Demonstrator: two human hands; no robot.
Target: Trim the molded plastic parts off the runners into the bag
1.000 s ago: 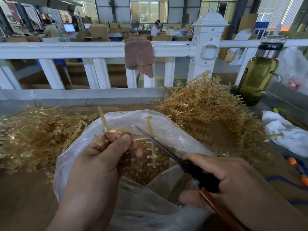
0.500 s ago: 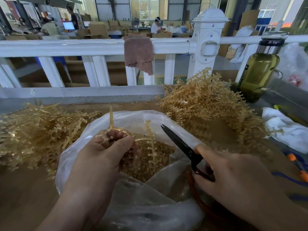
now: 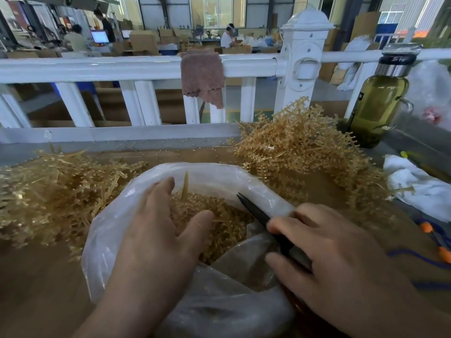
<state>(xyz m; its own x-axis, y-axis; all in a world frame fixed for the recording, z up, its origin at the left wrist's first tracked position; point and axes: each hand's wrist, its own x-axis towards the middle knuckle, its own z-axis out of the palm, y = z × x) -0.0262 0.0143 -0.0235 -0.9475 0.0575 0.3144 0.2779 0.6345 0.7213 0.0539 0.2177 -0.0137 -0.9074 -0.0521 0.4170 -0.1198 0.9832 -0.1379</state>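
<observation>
Hard to read at the left hand: fingertips sunk among the amber molded parts heaped inside the clear bag, thumb splayed to the side, so no telling whether gripping anything or merely pressing down. Just past the index finger, upright out of the heap, a single runner, lower end lost behind the fingers; touching them or not, impossible to say. On the right hand, fingers curled round the scissors, handles swallowed by the palm, only the dark blades showing, closed together and pointing up and left over the bag's right rim, near the left thumb but not touching, apart from the runner. Blurred at the right forefinger. On either side of the bag on the brown table, tangled piles of runners, the right-hand one just in front of a green bottle. Cut off at the right edge, a white cloth.
</observation>
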